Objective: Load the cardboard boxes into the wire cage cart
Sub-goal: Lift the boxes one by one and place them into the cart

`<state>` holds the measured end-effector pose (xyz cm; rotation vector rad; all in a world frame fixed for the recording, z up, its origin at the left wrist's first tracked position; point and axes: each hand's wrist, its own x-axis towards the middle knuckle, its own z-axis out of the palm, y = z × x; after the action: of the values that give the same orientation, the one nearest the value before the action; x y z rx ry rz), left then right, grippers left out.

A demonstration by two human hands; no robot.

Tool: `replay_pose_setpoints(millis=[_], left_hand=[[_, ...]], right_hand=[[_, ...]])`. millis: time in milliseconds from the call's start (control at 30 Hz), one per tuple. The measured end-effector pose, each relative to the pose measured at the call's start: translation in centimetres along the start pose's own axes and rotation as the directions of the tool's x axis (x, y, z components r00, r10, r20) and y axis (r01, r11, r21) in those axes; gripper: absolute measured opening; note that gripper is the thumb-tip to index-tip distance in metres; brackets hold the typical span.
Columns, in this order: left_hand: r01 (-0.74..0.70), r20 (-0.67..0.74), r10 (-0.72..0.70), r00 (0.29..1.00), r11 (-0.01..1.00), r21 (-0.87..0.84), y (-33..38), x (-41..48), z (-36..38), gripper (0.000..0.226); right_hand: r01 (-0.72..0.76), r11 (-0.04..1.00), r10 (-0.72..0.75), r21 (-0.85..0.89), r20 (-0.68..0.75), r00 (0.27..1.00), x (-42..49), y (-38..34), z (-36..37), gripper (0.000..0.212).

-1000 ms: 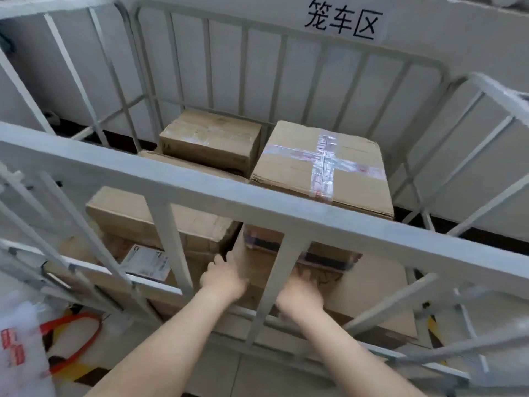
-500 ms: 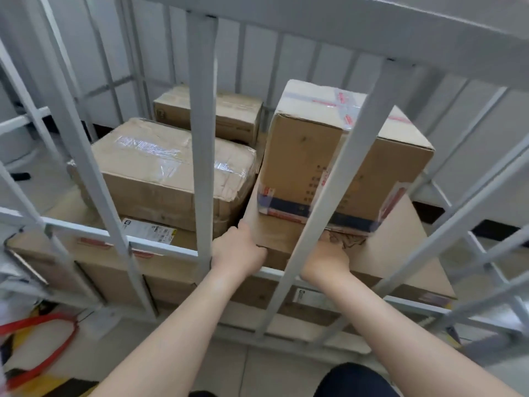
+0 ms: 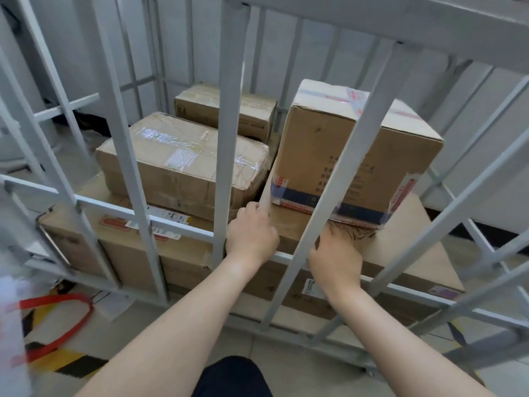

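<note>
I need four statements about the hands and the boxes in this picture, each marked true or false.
1. The left hand and the right hand reach between the cage bars. True.
2. The tall box stands on the flat box. True.
3. The left hand holds the red loop. False: it grips the flat box's corner; the loop lies on the floor.
4. The small box lies on the tall box. False: it sits behind the wide taped box.
</note>
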<state>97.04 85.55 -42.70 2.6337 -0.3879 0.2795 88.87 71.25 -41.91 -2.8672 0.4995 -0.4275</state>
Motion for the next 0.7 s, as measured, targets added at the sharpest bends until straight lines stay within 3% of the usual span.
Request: replay_pose_setpoints(millis=[100, 167, 267, 333, 400, 500, 567, 633, 700], left_hand=[[-0.272, -0.149, 0.277, 0.949, 0.961, 0.055, -0.7, -2.9, 0.0, 0.034], [-0.389, -0.132, 0.395, 0.909, 0.919, 0.066, -1.7, -5.1, 0.8, 0.034], [-0.449, -0.144, 0.454, 0.879, 0.891, 0.07, -3.8, -7.7, 2.1, 0.04], [-0.457, -0.175, 0.463, 0.869, 0.886, 0.071, -5.6, -9.2, 2.8, 0.055], [-0.458, -0.209, 0.462, 0.862, 0.886, 0.071, -7.7, -11.0, 3.5, 0.049], [-0.319, -0.183, 0.322, 0.929, 0.947, 0.047, -11.4, -13.1, 4.3, 0.033], [-0.086, -0.168, 0.093, 0.981, 0.995, 0.049, -13.4, -13.5, 4.7, 0.028], [0.142, -0.181, -0.138, 0.974, 0.99, 0.007, -14.3, -13.1, 4.9, 0.031], [0.353, -0.127, -0.385, 0.914, 0.91, -0.217, -14.1, -12.1, 4.9, 0.04]], right_hand=[[0.203, 0.977, -0.184, 0.064, -0.223, 0.957, -4.3, -0.9, 0.9, 0.009], [0.232, 0.954, -0.16, 0.187, -0.337, 0.928, -6.2, -1.1, 2.2, 0.017], [0.291, 0.889, -0.103, 0.353, -0.465, 0.879, -8.7, -1.9, 4.5, 0.033], [0.442, 0.826, -0.278, 0.35, -0.43, 0.859, -10.6, -2.8, 6.1, 0.033], [0.502, 0.77, -0.41, 0.393, -0.297, 0.862, -11.6, -3.4, 8.0, 0.03], [0.392, 0.8, -0.396, 0.454, -0.091, 0.914, -10.8, -4.7, 10.6, 0.021], [0.296, 0.832, -0.354, 0.469, 0.039, 0.934, -9.9, -5.5, 12.3, 0.019], [0.189, 0.838, -0.282, 0.512, 0.11, 0.953, -8.8, -6.2, 13.3, 0.025], [0.113, 0.821, -0.23, 0.559, 0.144, 0.962, -7.4, -6.8, 13.7, 0.034]])
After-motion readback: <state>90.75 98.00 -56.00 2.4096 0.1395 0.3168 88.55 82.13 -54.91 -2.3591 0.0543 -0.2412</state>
